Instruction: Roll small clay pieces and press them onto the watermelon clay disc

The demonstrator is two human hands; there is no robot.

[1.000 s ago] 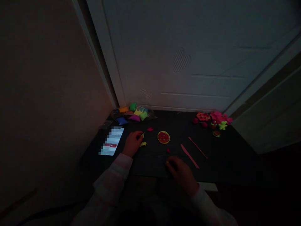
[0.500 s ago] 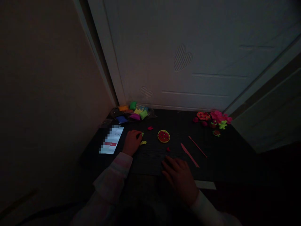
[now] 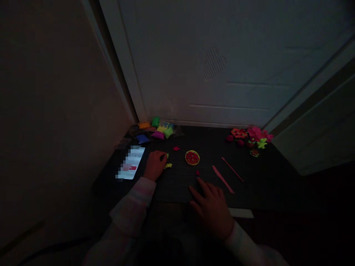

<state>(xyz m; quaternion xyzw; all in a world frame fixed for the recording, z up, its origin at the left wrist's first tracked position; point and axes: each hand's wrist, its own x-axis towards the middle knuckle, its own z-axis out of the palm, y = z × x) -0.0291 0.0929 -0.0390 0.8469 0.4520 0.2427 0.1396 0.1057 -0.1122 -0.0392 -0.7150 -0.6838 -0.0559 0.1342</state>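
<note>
On the dark table, my left hand (image 3: 155, 164) is curled, with thumb and fingertips meeting at a small green clay piece (image 3: 167, 155). A yellow clay piece (image 3: 168, 166) lies just below those fingertips. My right hand (image 3: 213, 205) is open near the front edge, fingers apart. Its index fingertip is close to a small red clay lump (image 3: 197, 173); whether they touch I cannot tell. Farther back sits a round clay pizza (image 3: 192, 157) with a yellow rim and red top. Another red-pink clay bit (image 3: 176, 148) lies left of it.
A pink plastic knife (image 3: 223, 179) and a thin pink stick (image 3: 232, 169) lie to the right. Coloured clay packets (image 3: 158, 135) are piled at back left, beyond a lit phone (image 3: 132, 162). Clay flowers (image 3: 255, 133) and small figures fill the back right corner.
My right hand has spread its fingers and its index finger has reached forward toward the red lump. My left hand stays in about the same place. The view has shifted slightly.
</note>
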